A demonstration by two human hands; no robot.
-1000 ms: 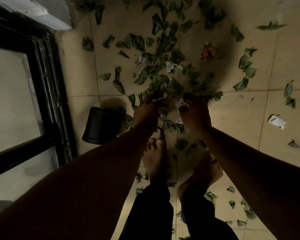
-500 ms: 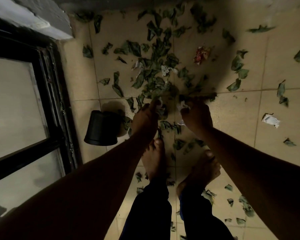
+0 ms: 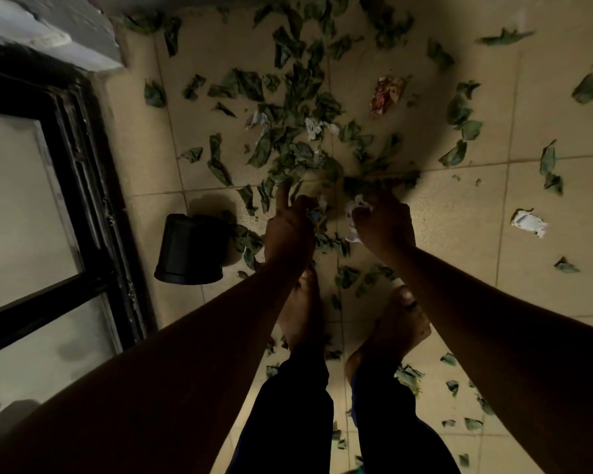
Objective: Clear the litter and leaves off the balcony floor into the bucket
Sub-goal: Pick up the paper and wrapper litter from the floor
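Far left there's a dark-framed glass door, cut off by the edge, pane too murky to see thru. Right beside it on the tile floor sits my black bucket, seen from above at an angle, so its inside is hidden from here, can't tell what's in it. A few leaves touch its right side.

Next over, my left hand is down at the near edge of the big leaf pile. Two fingers stick out straight, the rest curl round a bunch of leaves and a pale scrap, but it's dark and blurry so idk exactly how much is in there. My left foot is partly hidden under that forearm.

My right hand is just beside it, not touching, fist closed on white crumpled paper w/ leaves poking out the top. Those leaves are smeared w/ motion blur, hard to make out. Right foot below, pant legs cut off at the bottom.

Further right: a red-ish crumpled wrapper up past the pile, print unreadable. Then a white paper scrap on its own, well apart from both hands. Loose leaves scattered all the way to the right edge.
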